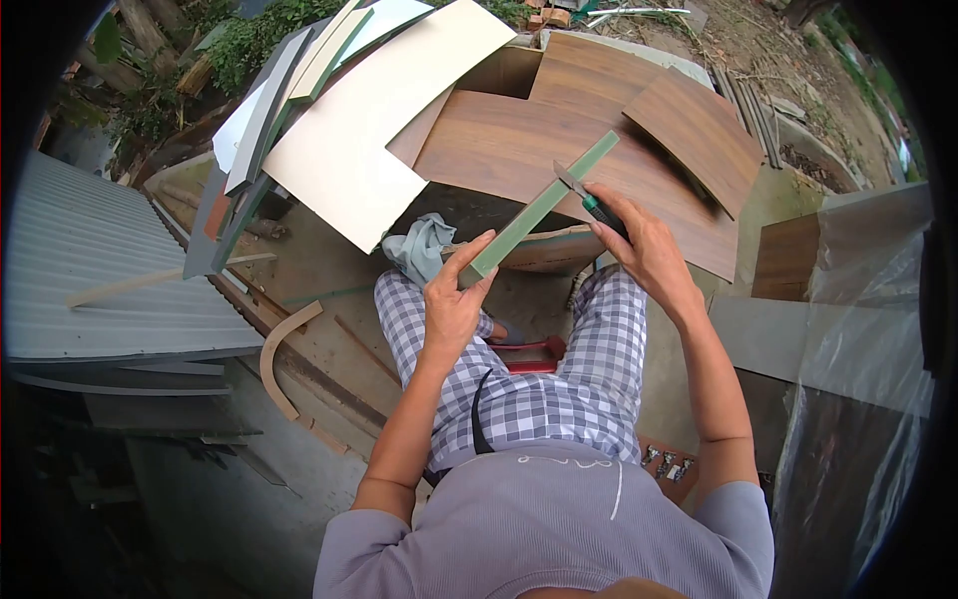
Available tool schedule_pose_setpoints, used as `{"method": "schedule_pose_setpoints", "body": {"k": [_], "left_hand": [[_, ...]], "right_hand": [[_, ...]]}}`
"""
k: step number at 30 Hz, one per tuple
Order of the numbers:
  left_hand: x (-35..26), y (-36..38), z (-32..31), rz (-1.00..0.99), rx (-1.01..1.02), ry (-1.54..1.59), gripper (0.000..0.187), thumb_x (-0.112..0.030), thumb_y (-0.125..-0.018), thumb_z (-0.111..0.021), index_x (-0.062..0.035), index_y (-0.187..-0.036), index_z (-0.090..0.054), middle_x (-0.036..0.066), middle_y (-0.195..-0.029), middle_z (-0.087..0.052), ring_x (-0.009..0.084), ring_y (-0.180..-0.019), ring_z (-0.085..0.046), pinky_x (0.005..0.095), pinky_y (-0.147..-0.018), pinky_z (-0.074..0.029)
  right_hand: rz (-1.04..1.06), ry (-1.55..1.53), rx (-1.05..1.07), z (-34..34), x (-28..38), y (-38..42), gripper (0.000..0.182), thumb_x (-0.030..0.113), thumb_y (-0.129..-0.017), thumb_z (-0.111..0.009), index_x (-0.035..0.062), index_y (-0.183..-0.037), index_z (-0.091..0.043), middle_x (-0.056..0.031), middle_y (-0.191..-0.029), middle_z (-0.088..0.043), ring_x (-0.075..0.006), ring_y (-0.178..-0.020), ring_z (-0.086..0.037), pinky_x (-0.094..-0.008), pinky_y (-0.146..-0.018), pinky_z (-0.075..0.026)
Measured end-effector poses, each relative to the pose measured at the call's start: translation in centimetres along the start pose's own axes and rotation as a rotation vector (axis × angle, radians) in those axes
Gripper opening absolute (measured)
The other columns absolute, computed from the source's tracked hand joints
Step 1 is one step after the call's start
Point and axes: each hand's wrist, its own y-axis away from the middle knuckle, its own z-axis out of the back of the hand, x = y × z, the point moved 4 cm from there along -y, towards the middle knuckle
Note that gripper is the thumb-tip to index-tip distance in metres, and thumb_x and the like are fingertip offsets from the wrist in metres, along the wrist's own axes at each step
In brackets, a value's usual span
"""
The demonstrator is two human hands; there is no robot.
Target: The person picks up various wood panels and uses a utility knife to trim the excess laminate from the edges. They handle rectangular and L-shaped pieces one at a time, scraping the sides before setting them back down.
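Green strip (544, 207) is pinched in the left hand (454, 301), knife (591, 200) gripped in the right (644, 245), with brown boards (509, 140) right behind and a rag (419, 248) near the left.

Broad wood-grain panel (509, 140) stretching out in front. Smaller wood-grain board (699, 140) resting on its right part, slightly askew. Notched cream panel (369, 140) overlapping its left edge.

Single head-worn view, facing forward and steeply down over person's own body. Shirt (539, 519) very close, along bottom; left hand (454, 307), right hand (647, 250), green strip (531, 218) and knife (596, 208) at arm's reach, mid-frame; plants (244, 55) farther, upper left — wide, curved picture, dark corners.
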Motion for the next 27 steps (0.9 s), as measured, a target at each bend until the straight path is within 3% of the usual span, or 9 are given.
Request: {"method": "schedule_pose_setpoints", "body": {"k": [3, 4, 7, 8, 9, 12, 15, 24, 27], "left_hand": [[-0.5, 0.9, 1.0, 0.036, 0.005, 0.002, 0.032, -0.004, -0.084, -0.063, -0.0044, -0.116, -0.058, 0.009, -0.115, -0.062, 0.0181, -0.106, -0.058, 0.0300, -0.092, -0.044], [-0.8, 1.1, 1.4, 0.038, 0.002, 0.031, 0.032, -0.003, -0.084, -0.063, -0.0037, -0.115, -0.058, 0.009, -0.115, -0.062, 0.0175, -0.106, -0.058, 0.0296, -0.092, -0.044], [-1.1, 1.8, 2.8, 0.012, -0.016, 0.019, 0.029, -0.002, -0.084, -0.063, -0.0019, -0.113, -0.058, 0.007, -0.110, -0.063, 0.0131, -0.100, -0.058, 0.0269, -0.088, -0.045], [-0.2, 2.0, 3.4, 0.046, -0.041, 0.062, 0.029, -0.003, -0.084, -0.064, -0.0014, -0.112, -0.058, 0.006, -0.107, -0.064, 0.0116, -0.096, -0.058, 0.0260, -0.085, -0.046], [0.5, 2.2, 4.0, 0.082, -0.065, 0.104, 0.029, -0.003, -0.084, -0.064, -0.0008, -0.112, -0.058, 0.005, -0.104, -0.064, 0.0102, -0.093, -0.058, 0.0250, -0.082, -0.046], [0.9, 2.3, 4.8, 0.107, -0.088, 0.199, 0.028, -0.006, -0.083, -0.067, 0.0000, -0.110, -0.060, 0.004, -0.099, -0.064, 0.0092, -0.088, -0.058, 0.0242, -0.078, -0.046], [0.8, 2.5, 5.1, 0.124, -0.118, 0.230, 0.026, -0.007, -0.082, -0.068, 0.0006, -0.106, -0.062, 0.005, -0.099, -0.064, 0.0103, -0.089, -0.058, 0.0248, -0.080, -0.046], [0.6, 1.7, 5.6, 0.136, -0.104, 0.529, 0.038, -0.006, -0.085, -0.061, -0.0024, -0.122, -0.051, 0.010, -0.121, -0.055, 0.0208, -0.112, -0.051, 0.0382, -0.099, -0.037], [-0.6, 0.6, 4.0, 0.226, -0.149, 0.695, 0.038, -0.009, -0.087, -0.061, -0.0028, -0.123, -0.049, 0.009, -0.122, -0.053, 0.0181, -0.113, -0.050, 0.0365, -0.096, -0.041]], "right_hand": [[-0.064, -0.044, -0.053, 0.5, -2.4, -0.9, 0.041, 0.021, -0.089, -0.057, 0.0112, -0.128, -0.049, -0.0165, -0.118, -0.058, -0.0338, -0.105, -0.057, -0.0386, -0.087, -0.045], [-0.005, 0.004, -0.130, 0.4, -3.8, -1.2, 0.042, 0.023, -0.089, -0.057, 0.0111, -0.128, -0.048, -0.0161, -0.110, -0.060, -0.0284, -0.092, -0.061, -0.0363, -0.080, -0.047], [-0.182, -0.042, -0.155, 1.1, -6.5, -2.1, 0.043, 0.025, -0.089, -0.056, 0.0089, -0.127, -0.048, -0.0193, -0.108, -0.061, -0.0335, -0.095, -0.060, -0.0402, -0.080, -0.046], [-0.327, -0.132, -0.087, 1.4, -7.0, -2.2, 0.047, 0.029, -0.090, -0.055, 0.0078, -0.131, -0.046, -0.0153, -0.101, -0.063, -0.0218, -0.079, -0.061, -0.0343, -0.072, -0.049], [-0.332, -0.135, -0.096, 1.7, -7.4, -2.2, 0.047, 0.029, -0.090, -0.055, 0.0078, -0.131, -0.046, -0.0153, -0.101, -0.063, -0.0218, -0.079, -0.061, -0.0343, -0.072, -0.049], [-0.294, -0.720, 0.025, 1.0, -8.1, -2.2, 0.052, 0.034, -0.093, -0.051, 0.0065, -0.136, -0.040, -0.0055, -0.094, -0.060, -0.0077, -0.068, -0.052, -0.0232, -0.062, -0.050], [-0.229, -0.927, 0.161, 0.5, -6.9, -1.9, 0.053, 0.035, -0.093, -0.050, 0.0057, -0.136, -0.039, -0.0052, -0.092, -0.060, -0.0073, -0.067, -0.052, -0.0220, -0.059, -0.048], [-0.415, -0.666, 0.363, -3.4, -9.9, 0.9, 0.050, 0.035, -0.094, -0.049, 0.0061, -0.134, -0.042, -0.0028, -0.086, -0.059, -0.0060, -0.064, -0.050, -0.0201, -0.054, -0.046], [-0.479, -0.695, 0.246, -4.1, -10.6, 2.6, 0.049, 0.035, -0.094, -0.050, 0.0066, -0.134, -0.042, -0.0027, -0.085, -0.059, -0.0065, -0.064, -0.050, -0.0201, -0.055, -0.045]]}}
